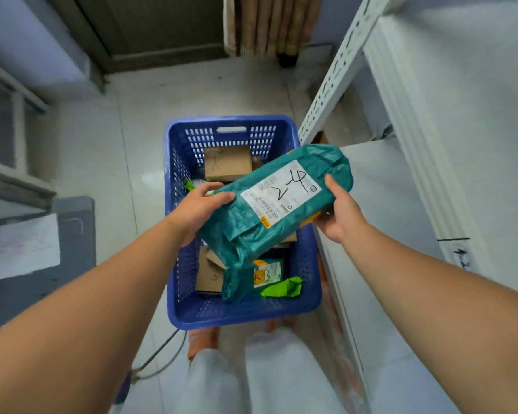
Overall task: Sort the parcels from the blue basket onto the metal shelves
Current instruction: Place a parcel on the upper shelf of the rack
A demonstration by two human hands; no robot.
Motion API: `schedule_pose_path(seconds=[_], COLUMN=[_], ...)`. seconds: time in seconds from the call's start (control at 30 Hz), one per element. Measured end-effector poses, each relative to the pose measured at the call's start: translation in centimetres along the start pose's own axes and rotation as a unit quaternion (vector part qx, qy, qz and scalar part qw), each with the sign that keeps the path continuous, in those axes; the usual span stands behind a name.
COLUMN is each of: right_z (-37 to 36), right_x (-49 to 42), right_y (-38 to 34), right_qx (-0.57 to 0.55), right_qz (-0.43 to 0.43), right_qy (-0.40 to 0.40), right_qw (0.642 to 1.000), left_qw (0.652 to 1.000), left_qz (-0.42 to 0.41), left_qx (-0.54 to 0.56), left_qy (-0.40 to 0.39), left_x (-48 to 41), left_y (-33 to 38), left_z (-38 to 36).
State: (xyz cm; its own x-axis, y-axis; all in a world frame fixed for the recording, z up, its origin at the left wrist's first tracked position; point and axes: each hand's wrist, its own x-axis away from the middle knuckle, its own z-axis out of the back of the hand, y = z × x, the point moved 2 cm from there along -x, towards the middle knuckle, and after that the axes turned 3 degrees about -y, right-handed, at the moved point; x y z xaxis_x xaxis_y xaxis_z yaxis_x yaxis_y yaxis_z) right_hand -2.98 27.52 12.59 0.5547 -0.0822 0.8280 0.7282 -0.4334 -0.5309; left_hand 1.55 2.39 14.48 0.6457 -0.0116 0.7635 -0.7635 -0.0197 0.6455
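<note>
Teal parcel (278, 201) held over basket (245, 315). Left hand (199, 209) curled on its lower left end, right hand (340, 212) clamped on the right side, thumb on top. Long axis runs low-left to high-right. Shelf (401, 204) lies right; right hand nearer. Label (281, 191): black marker scrawl, possibly a 4; print unreadable.

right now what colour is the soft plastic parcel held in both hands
The soft plastic parcel is teal green; head view.
</note>
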Motion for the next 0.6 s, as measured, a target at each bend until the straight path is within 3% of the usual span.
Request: schedule_pose_path(seconds=[0.07,0.13,0.2,0.27,0.43,0.6], right_z=[-1.2,-2.3,-3.1,-3.7,-3.6,-0.1], right_x=[2.5,5.3,8.2,11.1,18.3,25.6], right_y=[-1.6,-2.9,-3.9,-4.5,-5.5,-5.5], right_qx=[-0.014,-0.024,-0.037,-0.056,-0.116,-0.131], right_qz=[0.019,0.039,0.055,0.066,0.088,0.099], right_qy=[-0.004,-0.001,0.017,0.032,0.040,0.045], right_qw=[1.000,0.999,0.998,0.996,0.989,0.985], left_qw=[0.980,0.898,0.815,0.754,0.647,0.602], left_qz=[-0.094,-0.191,-0.260,-0.266,-0.244,-0.250], left_qx=[-0.149,-0.362,-0.496,-0.593,-0.722,-0.756], left_qy=[0.095,0.159,0.151,0.099,0.009,-0.052], left_x=[1.4,3.4,6.2,8.8,14.1,19.0], left_y=[3.1,6.5,9.8,12.4,15.5,17.8], left_z=[0.7,0.8,0.0,-1.0,-2.8,-5.3])
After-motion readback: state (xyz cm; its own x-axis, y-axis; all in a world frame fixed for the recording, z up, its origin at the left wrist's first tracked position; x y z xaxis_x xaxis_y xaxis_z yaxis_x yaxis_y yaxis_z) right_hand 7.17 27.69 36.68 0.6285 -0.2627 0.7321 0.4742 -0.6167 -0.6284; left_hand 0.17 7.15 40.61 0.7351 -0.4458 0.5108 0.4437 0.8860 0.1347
